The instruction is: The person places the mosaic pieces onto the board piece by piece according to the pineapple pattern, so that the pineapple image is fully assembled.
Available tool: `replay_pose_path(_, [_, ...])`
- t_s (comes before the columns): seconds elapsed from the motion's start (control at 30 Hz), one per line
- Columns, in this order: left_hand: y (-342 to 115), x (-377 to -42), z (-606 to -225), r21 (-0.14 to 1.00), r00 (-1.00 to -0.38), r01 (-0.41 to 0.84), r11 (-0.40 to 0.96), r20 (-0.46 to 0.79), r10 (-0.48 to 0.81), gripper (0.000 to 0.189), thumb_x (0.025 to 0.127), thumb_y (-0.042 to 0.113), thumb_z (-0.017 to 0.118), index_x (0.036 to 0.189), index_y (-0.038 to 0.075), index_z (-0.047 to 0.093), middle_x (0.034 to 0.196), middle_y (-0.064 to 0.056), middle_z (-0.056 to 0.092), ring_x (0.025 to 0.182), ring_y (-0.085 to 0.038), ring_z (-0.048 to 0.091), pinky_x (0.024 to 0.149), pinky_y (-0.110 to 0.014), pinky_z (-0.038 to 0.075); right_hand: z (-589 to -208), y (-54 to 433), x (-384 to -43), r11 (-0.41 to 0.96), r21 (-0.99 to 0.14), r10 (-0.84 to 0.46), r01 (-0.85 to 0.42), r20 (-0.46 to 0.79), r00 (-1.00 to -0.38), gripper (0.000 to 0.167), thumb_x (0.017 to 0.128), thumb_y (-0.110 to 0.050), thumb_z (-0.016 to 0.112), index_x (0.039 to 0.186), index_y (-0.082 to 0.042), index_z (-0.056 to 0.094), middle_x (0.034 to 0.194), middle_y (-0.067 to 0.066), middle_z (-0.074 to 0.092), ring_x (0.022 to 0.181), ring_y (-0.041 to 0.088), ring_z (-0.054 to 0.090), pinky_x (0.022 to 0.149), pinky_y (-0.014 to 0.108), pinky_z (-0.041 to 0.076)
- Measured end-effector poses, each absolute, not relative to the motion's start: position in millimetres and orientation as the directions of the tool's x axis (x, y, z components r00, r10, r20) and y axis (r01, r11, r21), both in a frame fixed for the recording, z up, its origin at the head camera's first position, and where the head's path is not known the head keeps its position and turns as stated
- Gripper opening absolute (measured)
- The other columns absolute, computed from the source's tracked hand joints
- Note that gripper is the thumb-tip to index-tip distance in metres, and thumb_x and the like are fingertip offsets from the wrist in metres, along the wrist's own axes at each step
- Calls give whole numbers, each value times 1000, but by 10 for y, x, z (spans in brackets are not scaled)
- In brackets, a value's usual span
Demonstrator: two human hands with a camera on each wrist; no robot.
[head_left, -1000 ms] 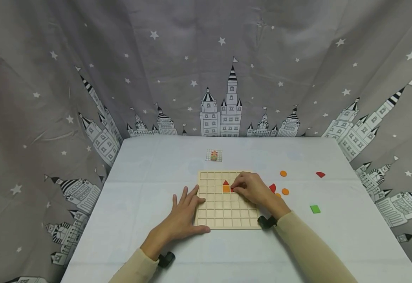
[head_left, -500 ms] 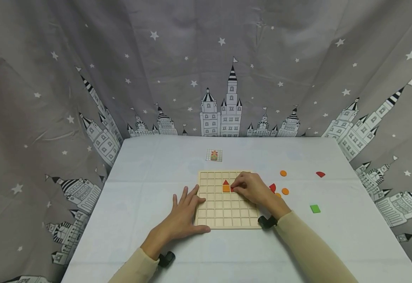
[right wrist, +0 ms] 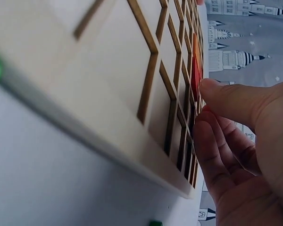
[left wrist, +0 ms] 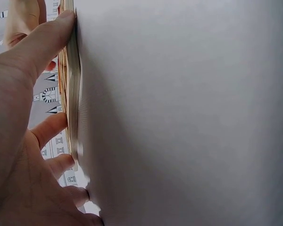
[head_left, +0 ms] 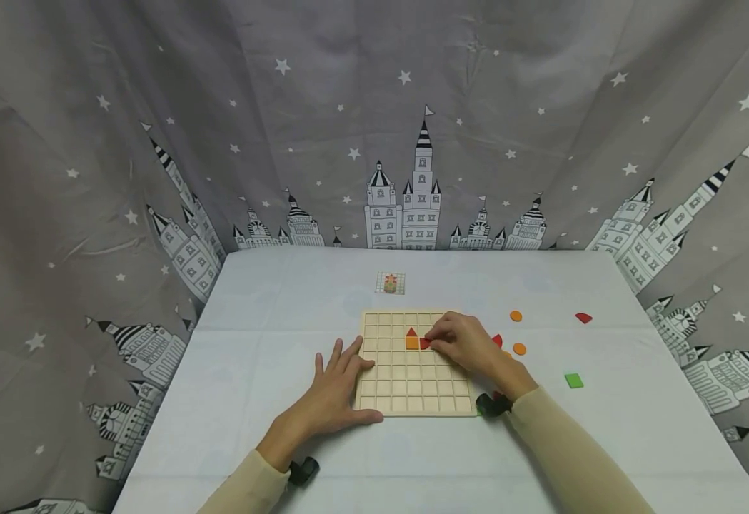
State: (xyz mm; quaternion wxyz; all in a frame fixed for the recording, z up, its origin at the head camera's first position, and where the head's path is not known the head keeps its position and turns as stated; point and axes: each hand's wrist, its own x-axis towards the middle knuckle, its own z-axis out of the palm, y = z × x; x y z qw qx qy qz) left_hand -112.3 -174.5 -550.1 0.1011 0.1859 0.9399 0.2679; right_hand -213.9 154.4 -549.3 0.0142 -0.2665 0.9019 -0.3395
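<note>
A pale wooden grid board (head_left: 400, 389) lies on the white table. My left hand (head_left: 325, 400) rests at its left edge, fingers spread, thumb on the near-left corner; in the left wrist view the thumb (left wrist: 49, 37) lies on the board's side. An orange square (head_left: 412, 343) sits in a cell, with a red triangle (head_left: 411, 332) above it. Right of the square lies a red quarter-circle piece (head_left: 425, 344). My right hand (head_left: 467, 343) is at this piece's right side, its fingers bent. The right wrist view shows the thumb (right wrist: 226, 96) close against the red piece (right wrist: 195, 80), thumb and index apart.
A small pattern card (head_left: 390, 283) lies behind the board. To the right are orange discs (head_left: 516, 315), red quarter-circles (head_left: 583, 318) and a green square (head_left: 574, 380). More pieces are partly hidden by the right forearm. A grey castle-print curtain (head_left: 323, 143) hangs behind the table.
My right hand has drawn back slightly to the right, so more of the red quarter-circle shows beside the orange square. The left hand has stayed put.
</note>
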Motion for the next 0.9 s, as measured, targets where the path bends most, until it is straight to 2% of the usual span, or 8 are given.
replay_pose_path(0.17, [-1748,-1131,-5523,535,-910,289,794,-102,401,97,88,65,98,159,11,57,197,-20,16,181,-60,6,134,-95,3,-5469,1607,-2114,643,-622,-469,-446,140,-872,17,103,-13,90,120,-13,91,122,2,83,115,22,77,107,50,67])
replay_pose_path(0.43, [-1764,-1104,-5545,536,-913,278,797,-112,393,100,88,65,98,161,11,56,197,-20,16,181,-60,6,134,-95,2,-5467,1714,-2067,657,-599,-472,-457,145,-869,20,103,-18,92,122,-14,89,123,3,83,103,17,71,92,35,61])
replay_pose_path(0.53, [-1762,-1103,-5538,540,-912,281,794,-106,395,99,88,64,98,160,11,57,197,-20,17,181,-60,6,134,-95,2,-5451,1779,-2049,676,-585,-458,-448,143,-878,23,102,-19,92,124,-14,89,124,3,82,105,19,71,94,38,60])
replay_pose_path(0.77, [-1756,-1129,-5541,529,-910,291,797,-103,401,99,88,66,97,160,11,57,197,-20,16,181,-60,6,134,-95,2,-5427,1989,-2037,694,-552,-464,-463,150,-873,30,100,-21,95,128,-12,88,131,8,79,119,27,71,106,53,61])
replay_pose_path(0.9, [-1758,-1136,-5541,530,-910,294,795,-100,403,100,88,66,97,161,10,57,197,-20,16,181,-60,6,133,-95,3,-5416,2108,-2027,706,-552,-450,-444,134,-883,34,98,-22,97,131,-14,88,135,9,78,124,30,69,107,54,61])
